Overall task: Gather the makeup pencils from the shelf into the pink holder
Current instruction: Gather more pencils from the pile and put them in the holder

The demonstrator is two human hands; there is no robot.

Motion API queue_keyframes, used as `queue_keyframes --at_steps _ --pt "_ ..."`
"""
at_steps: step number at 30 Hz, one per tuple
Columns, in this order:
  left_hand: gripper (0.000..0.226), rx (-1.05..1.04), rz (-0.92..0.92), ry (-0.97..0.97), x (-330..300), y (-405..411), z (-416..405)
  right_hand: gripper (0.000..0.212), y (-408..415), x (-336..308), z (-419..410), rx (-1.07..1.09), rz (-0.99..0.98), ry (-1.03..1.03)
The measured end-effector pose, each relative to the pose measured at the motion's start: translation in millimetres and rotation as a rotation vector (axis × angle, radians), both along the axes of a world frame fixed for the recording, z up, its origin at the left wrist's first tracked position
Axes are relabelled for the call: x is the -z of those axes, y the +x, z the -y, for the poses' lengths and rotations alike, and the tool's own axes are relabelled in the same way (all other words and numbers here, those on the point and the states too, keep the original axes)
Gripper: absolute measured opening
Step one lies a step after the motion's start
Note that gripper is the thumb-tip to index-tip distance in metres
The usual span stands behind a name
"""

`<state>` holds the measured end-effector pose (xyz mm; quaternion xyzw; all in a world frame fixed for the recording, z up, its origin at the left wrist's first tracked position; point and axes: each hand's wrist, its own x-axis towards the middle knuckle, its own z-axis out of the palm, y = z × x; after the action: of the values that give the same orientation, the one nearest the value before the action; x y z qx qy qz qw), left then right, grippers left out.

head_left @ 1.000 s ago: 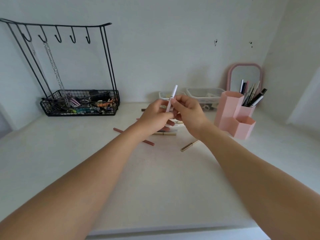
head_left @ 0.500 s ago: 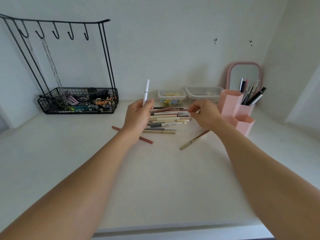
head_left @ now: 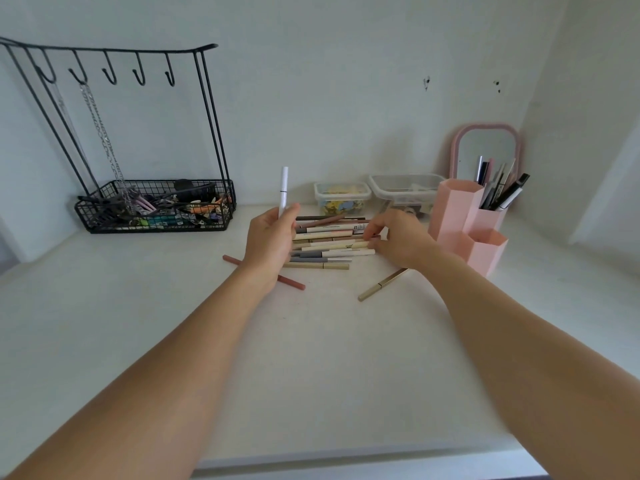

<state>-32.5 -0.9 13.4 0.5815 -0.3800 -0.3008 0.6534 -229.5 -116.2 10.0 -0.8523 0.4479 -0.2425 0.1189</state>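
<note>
A pile of several makeup pencils (head_left: 329, 242) lies on the white shelf (head_left: 311, 358) between my hands. My left hand (head_left: 272, 242) holds a white pencil (head_left: 283, 190) upright at the pile's left end. My right hand (head_left: 401, 239) rests on the pile's right end, its fingertips pinched at the tips of the pencils there. A reddish pencil (head_left: 291, 281) lies partly under my left wrist, and a gold pencil (head_left: 381, 285) lies alone in front of the pile. The pink holder (head_left: 457, 216) stands to the right, with several pens in its back compartment.
A black wire rack with hooks (head_left: 114, 64) and a basket of small items (head_left: 156, 209) stands at the back left. Two clear plastic boxes (head_left: 343, 195) (head_left: 405, 188) sit behind the pile. A pink-framed mirror (head_left: 486, 147) leans in the right corner.
My hands have parted. The left keeps the white pencil and has moved left; the right has let go of it and gone down to the right end of the pile.
</note>
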Motion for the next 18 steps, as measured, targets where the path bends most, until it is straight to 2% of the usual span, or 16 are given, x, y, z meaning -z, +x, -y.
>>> queue_keyframes --at_steps 13,15,18 --pt "0.038 -0.015 0.004 -0.013 1 -3 -1 0.008 -5 -4 2 -0.053 -0.137 0.01" --pt "0.039 -0.012 -0.028 -0.036 0 -4 -1 0.007 -7 -9 0 -0.067 -0.072 0.029" --pt "0.041 0.013 -0.078 -0.108 -2 -6 -2 0.006 -7 -18 -9 -0.099 0.168 0.166"
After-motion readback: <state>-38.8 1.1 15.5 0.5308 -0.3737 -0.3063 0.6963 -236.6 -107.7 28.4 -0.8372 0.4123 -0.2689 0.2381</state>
